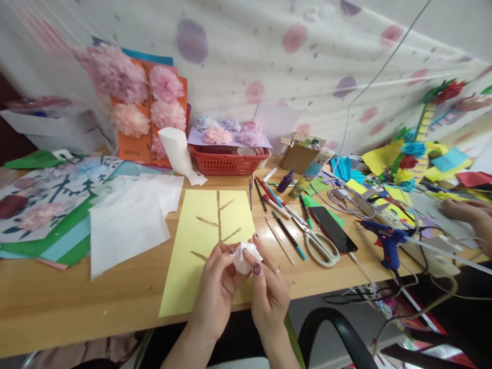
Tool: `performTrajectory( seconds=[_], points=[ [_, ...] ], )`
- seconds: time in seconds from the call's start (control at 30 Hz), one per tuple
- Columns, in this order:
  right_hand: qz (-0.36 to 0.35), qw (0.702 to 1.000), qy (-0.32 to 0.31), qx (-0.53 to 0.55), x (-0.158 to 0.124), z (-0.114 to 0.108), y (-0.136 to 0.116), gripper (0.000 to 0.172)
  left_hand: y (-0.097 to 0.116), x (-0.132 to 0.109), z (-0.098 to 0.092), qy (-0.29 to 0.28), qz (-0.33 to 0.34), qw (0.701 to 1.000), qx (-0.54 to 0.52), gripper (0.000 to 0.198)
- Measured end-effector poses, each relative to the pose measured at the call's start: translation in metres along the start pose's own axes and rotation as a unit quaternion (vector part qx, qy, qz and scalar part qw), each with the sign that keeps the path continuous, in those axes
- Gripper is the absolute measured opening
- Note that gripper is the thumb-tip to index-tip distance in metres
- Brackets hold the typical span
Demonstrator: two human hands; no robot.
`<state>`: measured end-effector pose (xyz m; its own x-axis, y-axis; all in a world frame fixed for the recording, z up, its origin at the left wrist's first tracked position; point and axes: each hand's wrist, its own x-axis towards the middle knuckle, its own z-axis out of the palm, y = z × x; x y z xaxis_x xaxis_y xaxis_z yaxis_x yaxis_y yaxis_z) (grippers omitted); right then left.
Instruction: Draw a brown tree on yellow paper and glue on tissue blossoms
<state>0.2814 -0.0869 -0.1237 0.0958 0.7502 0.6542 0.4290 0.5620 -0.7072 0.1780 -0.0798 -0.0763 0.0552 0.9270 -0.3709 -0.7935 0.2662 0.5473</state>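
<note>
A crumpled piece of white tissue paper (243, 260) is pinched between the fingers of both hands. My left hand (218, 277) grips its left side, and my right hand (271, 284) closes on its right side with the thumb on top. Under and behind the hands lies a yellow sheet of paper (180, 277), with a brown branch (219, 215) drawn or painted on it. To the left, flat white tissue sheets (128, 236) rest on the wooden table. The hands hide the lower right part of the yellow sheet.
Right of the yellow sheet lie scissors (322, 248), several pens, a phone (333, 229) and a blue glue gun (386, 241) with trailing cables. A red basket (226, 161) and a paper roll (179, 154) stand behind. Another person's hand (467, 212) is at the far right.
</note>
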Motion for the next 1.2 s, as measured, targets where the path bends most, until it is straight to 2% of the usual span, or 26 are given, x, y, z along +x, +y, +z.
performTrajectory(
  seconds=[0.17,0.27,0.4,0.57,0.67,0.8,0.9,1.07,1.2],
  points=[
    [0.020,0.999,-0.023,0.034,0.002,-0.003,-0.003,0.031,0.003,0.003,-0.001,0.014,-0.013,0.999,0.034,0.031],
    [0.080,0.991,-0.014,0.103,0.000,-0.005,-0.002,0.028,0.006,0.007,-0.001,0.037,-0.023,0.999,0.017,0.031],
    [0.205,0.950,0.061,0.229,-0.002,-0.006,-0.001,0.019,0.007,0.010,-0.001,0.043,-0.006,0.999,0.004,0.037],
    [0.285,0.921,0.015,0.265,0.005,0.000,-0.007,0.030,-0.003,0.008,-0.004,0.041,0.019,0.999,0.001,0.052],
    [0.312,0.909,0.016,0.276,0.009,0.004,-0.012,0.028,-0.012,0.007,-0.006,0.039,0.037,0.999,0.003,0.053],
    [0.305,0.919,0.012,0.249,0.011,0.005,-0.015,0.021,-0.017,0.007,-0.008,0.026,0.060,0.997,0.051,0.049],
    [0.288,0.933,0.003,0.217,0.009,0.002,-0.015,0.020,-0.016,0.006,-0.010,0.007,0.104,0.987,0.122,0.042],
    [0.243,0.957,-0.033,0.157,0.007,-0.010,-0.010,0.018,-0.001,0.004,-0.019,-0.075,0.171,0.939,0.290,0.039],
    [0.196,0.966,-0.110,0.129,0.012,-0.025,-0.003,0.017,0.017,0.004,-0.024,-0.140,0.144,0.908,0.367,0.032]
  ],
)
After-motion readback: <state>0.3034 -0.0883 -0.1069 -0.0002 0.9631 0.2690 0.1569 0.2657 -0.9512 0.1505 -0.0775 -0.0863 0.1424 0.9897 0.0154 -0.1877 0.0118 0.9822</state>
